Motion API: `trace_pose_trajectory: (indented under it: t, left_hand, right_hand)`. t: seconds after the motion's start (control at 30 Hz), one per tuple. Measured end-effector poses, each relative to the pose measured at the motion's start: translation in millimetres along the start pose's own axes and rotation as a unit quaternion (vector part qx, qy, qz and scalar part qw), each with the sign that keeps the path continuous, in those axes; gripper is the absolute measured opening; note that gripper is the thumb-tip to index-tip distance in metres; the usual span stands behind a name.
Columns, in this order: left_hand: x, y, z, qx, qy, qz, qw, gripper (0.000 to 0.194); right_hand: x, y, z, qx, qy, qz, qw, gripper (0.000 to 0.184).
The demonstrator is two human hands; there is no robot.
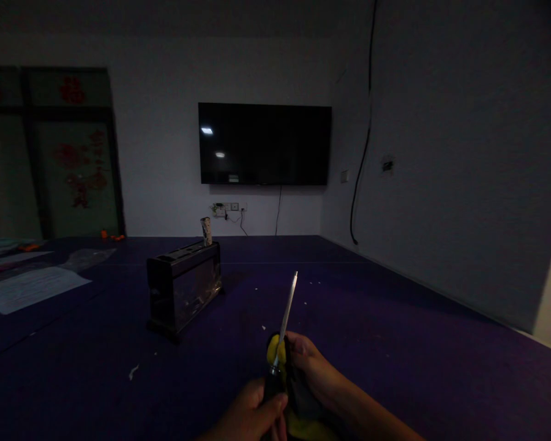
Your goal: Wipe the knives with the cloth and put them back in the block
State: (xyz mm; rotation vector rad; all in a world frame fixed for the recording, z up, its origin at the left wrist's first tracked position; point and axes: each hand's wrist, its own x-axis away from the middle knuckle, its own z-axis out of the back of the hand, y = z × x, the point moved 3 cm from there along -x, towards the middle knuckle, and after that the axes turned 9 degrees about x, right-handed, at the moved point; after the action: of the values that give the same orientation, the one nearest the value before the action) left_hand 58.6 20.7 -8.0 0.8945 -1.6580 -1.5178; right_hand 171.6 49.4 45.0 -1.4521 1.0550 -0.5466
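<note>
My left hand (252, 413) grips the black handle of a screwdriver (287, 312), its silver shaft pointing up and away. My right hand (310, 367) closes on the yellow and black part of the handle (273, 350) just above the left hand; something yellow also shows below my wrists. A black toaster (183, 288) stands on the dark purple floor (395, 343), about an arm's length ahead and to the left of both hands. A small patterned cylinder (206, 231) sticks up behind its far end.
A dark television (264, 144) hangs on the far white wall above a socket strip (229, 208) with cables. White sheets (27, 288) lie on the floor at the left. A black cable (365, 135) runs down the right wall. Small scraps dot the floor.
</note>
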Motion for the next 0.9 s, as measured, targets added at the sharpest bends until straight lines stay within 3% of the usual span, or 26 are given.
trace_pose_trajectory:
  t: [0.33, 0.53, 0.9]
  left_hand:
    - [-4, -3, -0.2, 0.018, -0.012, -0.001, 1.000, 0.084]
    - [1, 3, -2.2, 0.018, 0.009, 0.019, 1.000, 0.083]
    - [0, 3, -2.0, 0.003, 0.002, 0.014, 1.000, 0.079]
  right_hand:
    - [-4, 11, 6, 0.011, 0.032, -0.011, 0.999, 0.009]
    - [-5, 14, 11, 0.010, 0.036, -0.005, 0.999, 0.010]
    - [-6, 7, 13, 0.003, 0.057, -0.004, 0.998, 0.012]
